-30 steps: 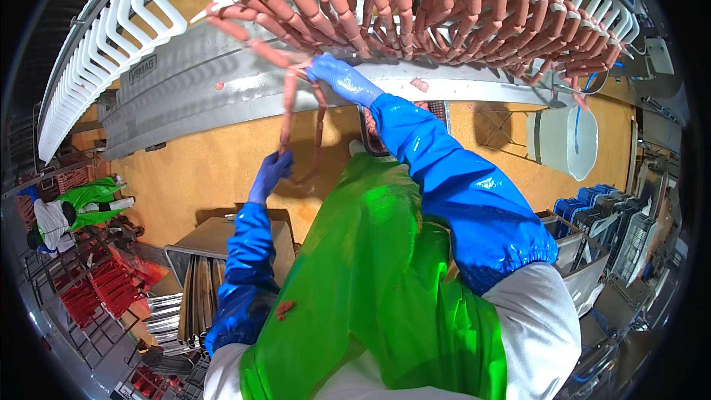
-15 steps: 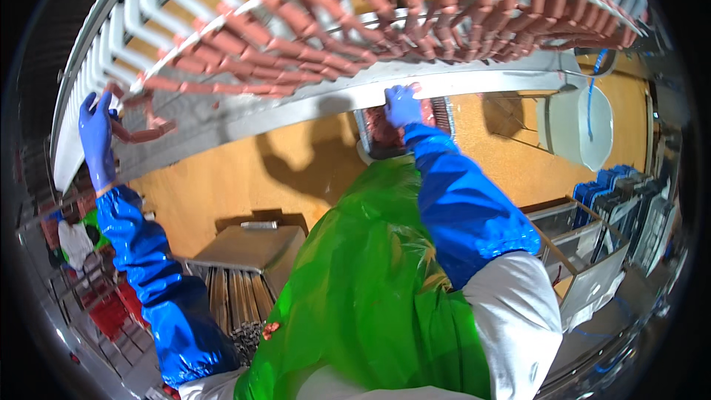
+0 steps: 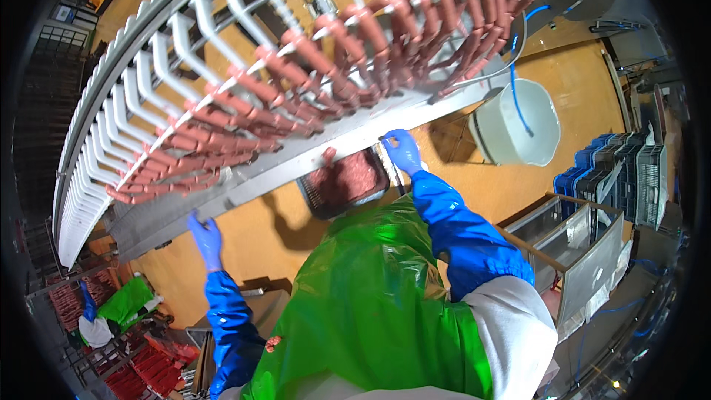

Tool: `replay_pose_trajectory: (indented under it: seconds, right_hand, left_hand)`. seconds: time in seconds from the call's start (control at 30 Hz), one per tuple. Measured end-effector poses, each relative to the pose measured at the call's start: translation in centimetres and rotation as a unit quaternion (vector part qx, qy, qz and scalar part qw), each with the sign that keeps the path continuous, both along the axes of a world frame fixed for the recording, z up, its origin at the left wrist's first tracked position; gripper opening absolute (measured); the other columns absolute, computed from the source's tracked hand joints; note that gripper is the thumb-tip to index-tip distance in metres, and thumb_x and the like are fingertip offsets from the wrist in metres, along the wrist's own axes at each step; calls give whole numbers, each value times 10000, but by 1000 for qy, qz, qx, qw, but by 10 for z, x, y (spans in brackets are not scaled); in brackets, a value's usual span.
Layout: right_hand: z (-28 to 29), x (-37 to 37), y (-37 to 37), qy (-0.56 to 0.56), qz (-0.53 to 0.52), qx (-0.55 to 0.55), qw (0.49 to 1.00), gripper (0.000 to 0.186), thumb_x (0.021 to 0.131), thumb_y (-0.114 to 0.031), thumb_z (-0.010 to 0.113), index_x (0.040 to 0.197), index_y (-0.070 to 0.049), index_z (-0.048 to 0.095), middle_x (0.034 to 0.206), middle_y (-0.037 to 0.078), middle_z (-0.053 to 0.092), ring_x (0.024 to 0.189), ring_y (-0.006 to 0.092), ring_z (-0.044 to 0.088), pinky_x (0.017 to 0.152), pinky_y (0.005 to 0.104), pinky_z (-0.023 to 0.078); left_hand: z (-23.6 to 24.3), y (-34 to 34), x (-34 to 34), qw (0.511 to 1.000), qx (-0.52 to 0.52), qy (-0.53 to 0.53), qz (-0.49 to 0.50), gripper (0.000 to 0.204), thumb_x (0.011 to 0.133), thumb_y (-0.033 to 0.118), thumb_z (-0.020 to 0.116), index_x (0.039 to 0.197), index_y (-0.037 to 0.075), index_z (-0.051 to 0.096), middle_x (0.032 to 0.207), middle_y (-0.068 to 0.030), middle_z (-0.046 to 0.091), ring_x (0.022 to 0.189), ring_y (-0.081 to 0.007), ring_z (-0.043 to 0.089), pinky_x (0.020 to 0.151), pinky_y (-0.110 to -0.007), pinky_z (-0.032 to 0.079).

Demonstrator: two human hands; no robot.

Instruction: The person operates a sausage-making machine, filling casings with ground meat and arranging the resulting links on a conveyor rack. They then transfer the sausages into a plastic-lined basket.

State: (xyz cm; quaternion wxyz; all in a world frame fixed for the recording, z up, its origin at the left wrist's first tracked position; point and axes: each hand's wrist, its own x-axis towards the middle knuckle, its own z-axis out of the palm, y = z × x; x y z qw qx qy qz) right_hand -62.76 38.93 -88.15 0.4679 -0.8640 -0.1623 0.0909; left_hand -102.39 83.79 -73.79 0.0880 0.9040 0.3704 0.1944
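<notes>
Long strings of pink linked sausages (image 3: 296, 59) hang in loops from the white hooks (image 3: 178, 52) of a curved rail across the top. Beneath them runs a pale metal trough (image 3: 296, 152). My left hand (image 3: 205, 241), in a purple-blue glove, is just off the trough's near edge, thumb and fingers apart, holding nothing. My right hand (image 3: 404, 152), gloved alike, is at the trough's near edge with its fingers curled; anything between them is too small to tell. Between my hands, below the edge, a dark crate (image 3: 317, 206) holds pink meat (image 3: 355, 178).
A big pale tub (image 3: 544, 122) with a blue hose (image 3: 516, 96) stands to the right. Stacked crates (image 3: 637, 178) and a framed metal rack (image 3: 585, 252) are at the right. A person in a green apron (image 3: 127, 302) is by racks of sausages at far left.
My view has shifted. My left hand has come away from the sausages and hooks at the left, toward the trough's near edge. My right hand is beside the crate instead of above it.
</notes>
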Motion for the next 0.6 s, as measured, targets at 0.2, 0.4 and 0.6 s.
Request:
replay_pose_trajectory:
  seconds: [0.2,0.4,0.6]
  right_hand:
    - [45,160,-204,-82,-253,80,961,185,937,-154,602,1025,-3,663,977,138,670,877,213,631,790,336,498]
    - [-67,234,-418,99,-426,38,899,312,961,-234,518,1107,-1,666,1053,159,694,983,284,654,869,379,496]
    - [38,299,-332,366,-226,493,756,379,1007,-187,428,1286,49,529,1221,197,610,1116,319,614,999,429,495]
  left_hand:
    - [-84,-228,84,902,-409,135,14,492,847,93,671,1304,35,496,1175,-175,566,889,-232,619,789,-348,514]
    - [22,-395,281,834,-470,168,-233,535,889,217,653,1362,48,469,1271,-191,541,1126,-291,586,971,-393,472]
    - [87,-441,458,916,-251,-117,-291,791,890,243,676,1507,-3,246,1491,-203,365,1350,-332,397,1111,-417,325]
